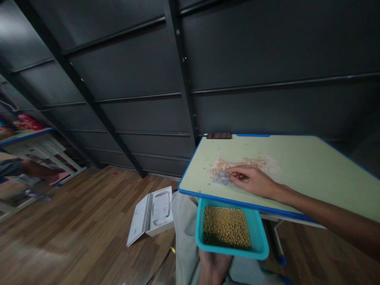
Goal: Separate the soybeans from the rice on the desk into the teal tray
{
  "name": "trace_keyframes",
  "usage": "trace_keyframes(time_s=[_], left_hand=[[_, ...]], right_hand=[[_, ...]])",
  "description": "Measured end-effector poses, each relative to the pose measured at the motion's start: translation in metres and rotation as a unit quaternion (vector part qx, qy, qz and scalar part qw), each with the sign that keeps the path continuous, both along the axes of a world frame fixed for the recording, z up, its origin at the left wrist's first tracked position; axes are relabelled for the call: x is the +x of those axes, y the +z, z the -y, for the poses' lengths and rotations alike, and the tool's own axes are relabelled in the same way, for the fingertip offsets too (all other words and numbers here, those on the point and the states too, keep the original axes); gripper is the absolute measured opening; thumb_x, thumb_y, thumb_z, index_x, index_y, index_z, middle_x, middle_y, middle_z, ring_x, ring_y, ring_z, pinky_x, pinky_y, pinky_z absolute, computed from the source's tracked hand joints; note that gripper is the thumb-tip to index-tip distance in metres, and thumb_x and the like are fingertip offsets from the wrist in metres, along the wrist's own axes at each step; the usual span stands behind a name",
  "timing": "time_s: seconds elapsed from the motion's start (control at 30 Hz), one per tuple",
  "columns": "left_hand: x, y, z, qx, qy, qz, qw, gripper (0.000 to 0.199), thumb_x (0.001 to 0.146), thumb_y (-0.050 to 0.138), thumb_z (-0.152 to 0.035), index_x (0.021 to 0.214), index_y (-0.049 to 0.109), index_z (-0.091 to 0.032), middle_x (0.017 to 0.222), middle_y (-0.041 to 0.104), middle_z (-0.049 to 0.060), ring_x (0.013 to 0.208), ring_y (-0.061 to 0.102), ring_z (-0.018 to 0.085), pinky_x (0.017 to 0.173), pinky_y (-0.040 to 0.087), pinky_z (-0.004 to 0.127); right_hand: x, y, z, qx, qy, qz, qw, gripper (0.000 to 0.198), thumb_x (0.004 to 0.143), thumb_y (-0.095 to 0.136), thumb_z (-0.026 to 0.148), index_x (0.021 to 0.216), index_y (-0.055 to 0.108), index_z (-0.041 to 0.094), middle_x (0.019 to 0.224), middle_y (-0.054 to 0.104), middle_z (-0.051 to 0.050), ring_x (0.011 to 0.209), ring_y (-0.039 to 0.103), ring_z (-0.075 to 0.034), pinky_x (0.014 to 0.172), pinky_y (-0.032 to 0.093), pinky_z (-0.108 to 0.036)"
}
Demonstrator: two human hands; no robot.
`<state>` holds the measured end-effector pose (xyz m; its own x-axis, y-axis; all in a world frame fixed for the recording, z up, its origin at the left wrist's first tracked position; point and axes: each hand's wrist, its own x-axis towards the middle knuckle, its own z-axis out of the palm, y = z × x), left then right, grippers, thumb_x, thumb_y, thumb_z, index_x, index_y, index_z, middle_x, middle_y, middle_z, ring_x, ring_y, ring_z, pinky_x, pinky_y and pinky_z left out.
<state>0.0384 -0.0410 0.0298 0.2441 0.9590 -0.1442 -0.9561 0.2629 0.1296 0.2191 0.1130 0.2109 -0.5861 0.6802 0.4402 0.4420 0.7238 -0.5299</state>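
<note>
My right hand [251, 180] reaches over the pale green tabletop from the right, palm down. Its fingers are curled together at the edge of a small clear, bluish heap [221, 178], perhaps plastic; whatever they pinch is too small to make out. Yellow beans [255, 161] lie scattered among whitish bits just beyond the fingers. Below the table's front edge, a turquoise basket [261, 237] holds many round yellow beans [227, 225]. My left hand [215, 263] comes up from below and holds the basket at its near side, its fingers hidden underneath.
The table [308, 166] has a blue edge. A dark flat phone-like object [219, 135] lies at its far left corner. An opened white box [160, 208] stands on the wooden floor. At far left, a person's leg [38, 169] shows under another table [32, 136]. Dark wall panels rise behind.
</note>
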Motion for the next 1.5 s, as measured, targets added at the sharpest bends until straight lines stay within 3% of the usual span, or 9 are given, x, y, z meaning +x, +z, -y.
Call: trace_keyframes(time_s=[0.23, 0.37, 0.6, 0.97, 1.27, 1.5], left_hand=[[0.004, -0.010, -0.001, 0.014, 0.028, 0.008, 0.999, 0.046, 0.099, 0.048, -0.036, 0.141, 0.062, -0.025, 0.144, 0.064, 0.014, 0.135, 0.057, 0.031, 0.119, 0.034, 0.057], [0.006, -0.005, -0.001, 0.010, 0.050, 0.005, 0.999, 0.043, 0.099, 0.047, -0.034, 0.138, 0.064, -0.025, 0.144, 0.065, 0.014, 0.135, 0.057, 0.031, 0.118, 0.036, 0.057], [0.003, 0.019, -0.003, -0.032, 0.089, 0.023, 0.995, 0.039, 0.099, 0.048, -0.028, 0.132, 0.069, -0.025, 0.139, 0.068, 0.012, 0.130, 0.061, 0.030, 0.115, 0.042, 0.056], [-0.003, 0.015, -0.006, -0.031, 0.144, 0.051, 0.988, 0.039, 0.100, 0.047, -0.028, 0.133, 0.067, -0.025, 0.136, 0.070, 0.012, 0.126, 0.064, 0.030, 0.112, 0.046, 0.059], [-0.005, 0.027, -0.005, 0.008, 0.107, 0.049, 0.993, 0.039, 0.100, 0.049, -0.038, 0.130, 0.070, -0.023, 0.139, 0.068, 0.011, 0.136, 0.056, 0.035, 0.116, 0.041, 0.058], [-0.002, 0.023, -0.006, -0.025, 0.116, 0.059, 0.991, 0.038, 0.100, 0.048, -0.030, 0.131, 0.069, -0.027, 0.136, 0.070, 0.010, 0.128, 0.063, 0.030, 0.114, 0.044, 0.055]], right_hand=[[0.000, -0.003, 0.000, 0.031, 0.030, 0.012, 0.999, 0.031, 0.100, 0.063, 0.031, 0.128, 0.073, 0.028, 0.112, 0.080, -0.006, 0.096, 0.075, -0.022, 0.090, 0.059, -0.041], [-0.002, -0.004, 0.003, 0.037, 0.036, 0.010, 0.999, 0.030, 0.100, 0.064, 0.032, 0.128, 0.073, 0.029, 0.117, 0.079, -0.005, 0.102, 0.075, -0.023, 0.095, 0.059, -0.042], [-0.003, -0.002, 0.008, 0.044, 0.034, 0.002, 0.998, 0.027, 0.100, 0.063, 0.030, 0.125, 0.074, 0.028, 0.116, 0.079, -0.003, 0.102, 0.076, -0.021, 0.094, 0.061, -0.041], [-0.018, -0.002, 0.005, 0.019, 0.019, -0.015, 1.000, 0.026, 0.098, 0.067, 0.033, 0.122, 0.075, 0.029, 0.119, 0.078, -0.003, 0.103, 0.075, -0.023, 0.089, 0.063, -0.041], [-0.036, -0.002, 0.010, -0.010, 0.083, 0.002, 0.996, 0.026, 0.099, 0.066, 0.034, 0.122, 0.075, 0.030, 0.120, 0.078, -0.003, 0.105, 0.075, -0.021, 0.095, 0.061, -0.042], [-0.022, -0.004, 0.007, 0.016, 0.050, -0.005, 0.999, 0.025, 0.099, 0.064, 0.031, 0.121, 0.075, 0.029, 0.114, 0.079, -0.003, 0.100, 0.076, -0.021, 0.086, 0.063, -0.039]])
